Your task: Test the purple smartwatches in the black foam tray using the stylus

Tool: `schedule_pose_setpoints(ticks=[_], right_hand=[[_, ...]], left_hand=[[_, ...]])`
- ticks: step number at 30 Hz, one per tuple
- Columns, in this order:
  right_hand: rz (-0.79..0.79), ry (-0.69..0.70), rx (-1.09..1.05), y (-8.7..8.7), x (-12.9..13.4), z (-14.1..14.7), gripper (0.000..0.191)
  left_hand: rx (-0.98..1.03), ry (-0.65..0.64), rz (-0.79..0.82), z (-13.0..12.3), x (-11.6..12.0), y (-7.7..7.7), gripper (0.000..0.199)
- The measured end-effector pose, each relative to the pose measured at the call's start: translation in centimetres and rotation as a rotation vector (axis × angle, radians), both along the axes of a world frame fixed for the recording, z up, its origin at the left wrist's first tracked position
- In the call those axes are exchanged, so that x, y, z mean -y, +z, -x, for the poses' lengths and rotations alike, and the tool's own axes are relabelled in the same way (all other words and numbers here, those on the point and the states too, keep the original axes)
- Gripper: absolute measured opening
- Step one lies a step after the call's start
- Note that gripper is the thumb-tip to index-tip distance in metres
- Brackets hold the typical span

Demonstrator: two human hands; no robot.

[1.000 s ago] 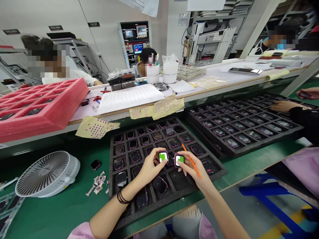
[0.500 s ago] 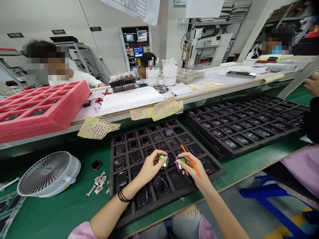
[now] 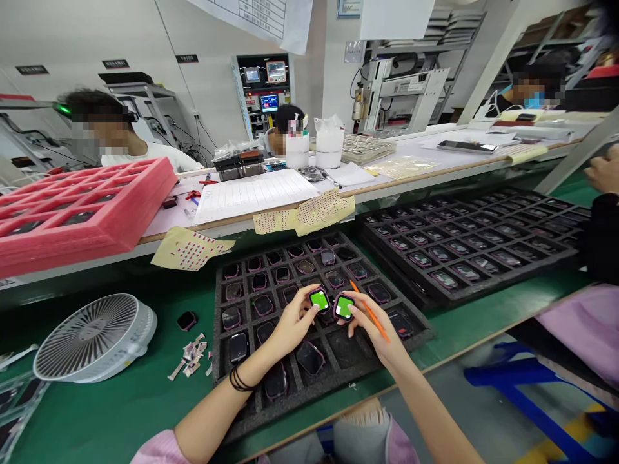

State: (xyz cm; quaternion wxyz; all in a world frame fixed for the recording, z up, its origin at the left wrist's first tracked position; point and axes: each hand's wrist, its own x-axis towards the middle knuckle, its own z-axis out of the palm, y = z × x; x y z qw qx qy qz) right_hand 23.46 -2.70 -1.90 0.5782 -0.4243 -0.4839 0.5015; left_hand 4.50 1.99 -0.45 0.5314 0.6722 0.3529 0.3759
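Gripping, left hand (image 3: 291, 327): fingers are closing around the left watch (image 3: 319, 300).
Gripping, right hand (image 3: 380, 343): fingers are holding the right watch (image 3: 344, 307), the orange stick (image 3: 370, 311) angling across them.
Screens: light thumbs and firmly supported rims seem best while both watches are hovering above the tray (image 3: 348, 375).
Change: watches are sitting closer together, showing more green.

Left watch (image 3: 320, 301): turned, screen now mostly green, less white.
Right watch (image 3: 344, 307): closer to the left one, mostly green.
Dark tray (image 3: 483, 241), right of frame: co-worker's hand gone from over it.
Green light (image 3: 64, 109), upper left: newly visible.
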Motion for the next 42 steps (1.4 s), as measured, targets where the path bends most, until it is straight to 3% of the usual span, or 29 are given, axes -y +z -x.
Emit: schedule_pose_setpoints(ticks=[11,21,30,37,42], right_hand=[[0.048,0.033,-0.012,0.3,-0.1,0.2,0.049],[0.076,-0.077,0.014,-0.2,-0.1,0.0,0.033],[0.045,-0.011,0.031,0.4,0.1,0.1,0.041],[0.040,-0.018,0.029,0.3,0.0,0.1,0.039],[0.033,-0.020,-0.010,0.0,-0.1,0.1,0.035]], left_hand=[[-0.007,0.049,-0.058,0.0,0.1,0.2,0.044],[0.007,0.151,-0.021,0.1,0.1,1.0,0.027],[-0.008,0.145,-0.011,0.1,0.2,1.4,0.034],[0.006,0.049,0.023,0.1,0.2,0.6,0.040],[-0.027,0.071,-0.034,0.1,0.1,0.2,0.041]])
